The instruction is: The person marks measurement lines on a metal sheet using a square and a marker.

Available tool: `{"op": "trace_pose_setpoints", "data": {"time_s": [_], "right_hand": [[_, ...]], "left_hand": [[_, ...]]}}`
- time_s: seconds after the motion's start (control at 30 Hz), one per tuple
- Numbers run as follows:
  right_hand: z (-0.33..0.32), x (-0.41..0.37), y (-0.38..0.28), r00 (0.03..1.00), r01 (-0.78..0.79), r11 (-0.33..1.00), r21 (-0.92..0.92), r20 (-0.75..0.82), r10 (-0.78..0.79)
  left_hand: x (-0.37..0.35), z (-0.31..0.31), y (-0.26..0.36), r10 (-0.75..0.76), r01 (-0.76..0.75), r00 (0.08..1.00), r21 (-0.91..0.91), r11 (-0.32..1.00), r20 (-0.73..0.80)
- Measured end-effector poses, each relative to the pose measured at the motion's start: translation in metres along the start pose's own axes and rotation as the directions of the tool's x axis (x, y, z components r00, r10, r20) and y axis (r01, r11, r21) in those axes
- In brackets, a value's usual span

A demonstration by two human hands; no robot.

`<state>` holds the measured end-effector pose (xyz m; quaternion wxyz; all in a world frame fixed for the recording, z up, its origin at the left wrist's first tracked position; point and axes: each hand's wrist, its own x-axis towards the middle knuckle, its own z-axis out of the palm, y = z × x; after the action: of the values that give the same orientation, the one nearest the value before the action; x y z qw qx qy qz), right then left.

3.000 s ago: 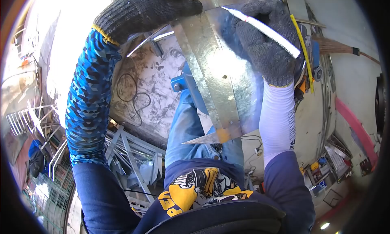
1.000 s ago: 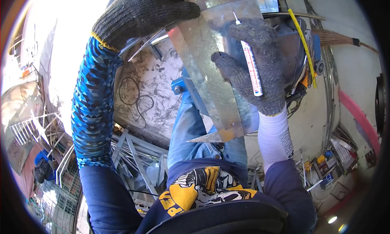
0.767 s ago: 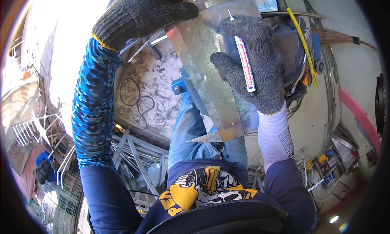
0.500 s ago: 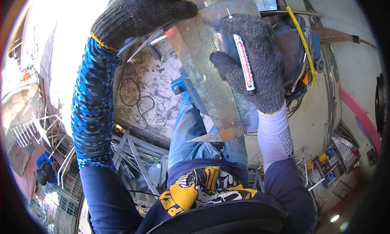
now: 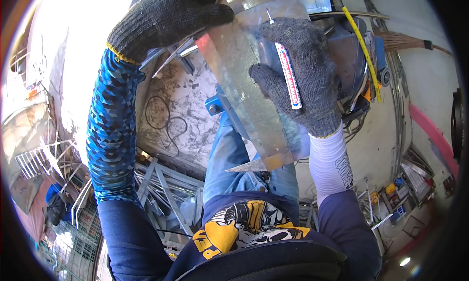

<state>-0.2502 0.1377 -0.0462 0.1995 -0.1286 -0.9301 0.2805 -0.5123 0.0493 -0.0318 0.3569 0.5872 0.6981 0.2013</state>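
My left hand point(image 5: 168, 22), in a dark knitted glove, is at the upper left end of a bent sheet-metal piece point(image 5: 244, 76). Its thumb lies over the metal and the fingers curl at the edge, partly cut off by the frame. In my right hand point(image 5: 308, 71), also gloved, is a white, red-lettered long-nib marker point(image 5: 289, 78), its thin tip pointing away from me past the forefinger. The right thumb is spread and rests on the sheet. Closer to my lap the metal ends in a pointed flap point(image 5: 246, 166).
Beneath the sheet stands a blue metal support point(image 5: 213, 105). A yellow measuring strip point(image 5: 361, 51) and a broom point(image 5: 403, 41) are to the right. Metal lengths point(image 5: 163, 193) lie at lower left, and a looped cable point(image 5: 166, 124) lies on the floor.
Both hands have shifted very slightly left, the right with the marker still in it. The sheet stays almost in place.
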Motion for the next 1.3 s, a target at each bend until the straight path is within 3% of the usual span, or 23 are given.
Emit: {"op": "trace_pose_setpoints", "data": {"time_s": [0.07, 0.2, 0.27, 0.4, 0.47, 0.57, 0.7, 0.77, 1.1, 1.2, 1.3], "right_hand": [[0.000, 0.000, -0.001, 1.000, -0.002, 1.000, -0.012, -0.008, 0.002], [-0.001, 0.002, -0.002, 1.000, -0.003, 1.000, -0.025, 0.005, 0.003], [-0.002, 0.001, -0.004, 0.999, -0.029, 0.999, -0.029, 0.027, 0.029], [-0.001, 0.002, -0.005, 0.998, -0.047, 0.998, -0.039, 0.035, 0.048], [-0.002, 0.002, -0.005, 0.999, -0.040, 0.998, -0.040, 0.033, 0.041], [-0.002, 0.000, -0.003, 0.999, -0.040, 0.999, -0.015, 0.020, 0.041], [-0.002, 0.002, -0.002, 0.999, -0.015, 1.000, -0.017, 0.030, 0.015], [-0.002, 0.001, -0.003, 0.999, -0.018, 1.000, -0.024, 0.035, 0.019], [-0.002, 0.002, -0.004, 0.999, -0.036, 0.999, -0.017, 0.037, 0.037], [-0.002, 0.001, -0.002, 0.999, -0.024, 1.000, -0.019, 0.042, 0.025], [0.000, 0.000, -0.001, 1.000, -0.020, 1.000, 0.009, 0.014, 0.020]], "left_hand": [[-0.001, -0.001, 0.006, -0.090, 0.092, 0.995, -0.060, 0.994, 0.040], [0.000, 0.001, 0.006, -0.051, 0.050, 0.999, -0.033, 0.998, -0.015], [0.000, -0.002, 0.008, -0.111, 0.113, 0.993, -0.050, 0.992, 0.033], [0.000, 0.000, 0.003, -0.089, 0.091, 0.996, -0.060, 0.994, 0.030], [0.000, 0.003, 0.001, -0.005, 0.004, 0.999, -0.016, 1.000, -0.041], [-0.001, 0.000, 0.008, -0.094, 0.095, 0.995, -0.068, 0.993, 0.020], [0.000, 0.000, 0.005, -0.074, 0.075, 0.997, -0.030, 0.997, 0.029], [-0.001, 0.001, 0.011, -0.140, 0.141, 0.990, -0.072, 0.987, 0.017], [-0.001, -0.001, 0.010, -0.095, 0.095, 0.995, -0.009, 0.995, 0.008], [-0.002, 0.000, 0.014, -0.125, 0.125, 0.992, -0.102, 0.987, 0.005], [-0.002, -0.001, 0.010, -0.104, 0.104, 0.995, -0.011, 0.994, 0.004]]}}
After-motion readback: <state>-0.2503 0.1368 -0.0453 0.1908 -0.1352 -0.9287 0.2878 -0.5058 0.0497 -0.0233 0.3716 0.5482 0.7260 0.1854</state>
